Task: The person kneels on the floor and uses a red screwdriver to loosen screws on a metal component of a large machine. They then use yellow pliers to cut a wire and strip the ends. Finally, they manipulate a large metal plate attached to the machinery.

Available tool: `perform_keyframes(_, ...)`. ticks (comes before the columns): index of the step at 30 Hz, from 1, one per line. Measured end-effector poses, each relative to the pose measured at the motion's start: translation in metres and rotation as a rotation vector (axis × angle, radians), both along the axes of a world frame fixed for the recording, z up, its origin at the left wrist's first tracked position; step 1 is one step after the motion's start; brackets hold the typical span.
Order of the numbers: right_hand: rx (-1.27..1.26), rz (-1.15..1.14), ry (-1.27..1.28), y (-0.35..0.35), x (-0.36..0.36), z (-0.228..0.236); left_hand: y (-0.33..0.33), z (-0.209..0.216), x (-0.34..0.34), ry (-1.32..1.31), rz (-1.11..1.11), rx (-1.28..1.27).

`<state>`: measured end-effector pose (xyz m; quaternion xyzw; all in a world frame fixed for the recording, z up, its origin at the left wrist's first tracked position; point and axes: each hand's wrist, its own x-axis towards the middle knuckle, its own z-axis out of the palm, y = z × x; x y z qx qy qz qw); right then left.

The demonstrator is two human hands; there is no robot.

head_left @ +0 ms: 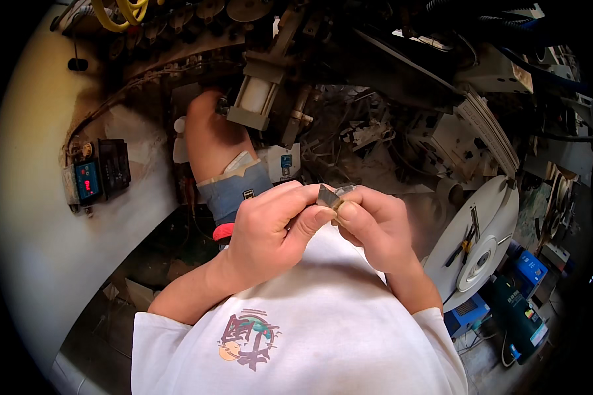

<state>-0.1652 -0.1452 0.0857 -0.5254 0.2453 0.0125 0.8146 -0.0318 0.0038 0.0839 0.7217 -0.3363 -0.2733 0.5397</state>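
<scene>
In front of my chest both hands meet around a small greyish metal-looking piece (328,197). My left hand (270,220) pinches its left side between thumb and forefinger. My right hand (381,227) grips the other side, with the thumb pressed close to the left thumb. A second, paler shiny bit (344,189) shows at the right fingertips; I cannot tell whether it belongs to the same piece. The fingers cover most of what is held, so its exact kind stays hidden.
A machine with a pneumatic cylinder (255,93) stands ahead, above my bare knee. At the left is a pale panel with a small control box (87,179). On the right, pliers (466,245) lie on a big white reel (480,260). Scrap strips (369,131) litter the area beyond.
</scene>
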Motion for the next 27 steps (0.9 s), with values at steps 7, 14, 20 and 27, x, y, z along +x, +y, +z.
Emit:
perform_keyframes(7, -0.138, -0.028, -0.027, 0.006, -0.001, 0.009, 0.01, 0.006, 0.007, -0.005, -0.042, 0.048)
perform_keyframes(14, -0.025, 0.02, 0.019, 0.001, 0.004, -0.001, 0.001, -0.001, 0.0, 0.087, 0.026, 0.013)
perform_keyframes(20, -0.152, -0.059, -0.014, 0.008, 0.002, 0.001, 0.011, 0.0, 0.007, 0.147, -0.043, 0.168)
perform_keyframes(27, 0.008, -0.124, -0.008, -0.001, 0.01, -0.003, 0.001, -0.013, 0.01, 0.303, -0.024, -0.032)
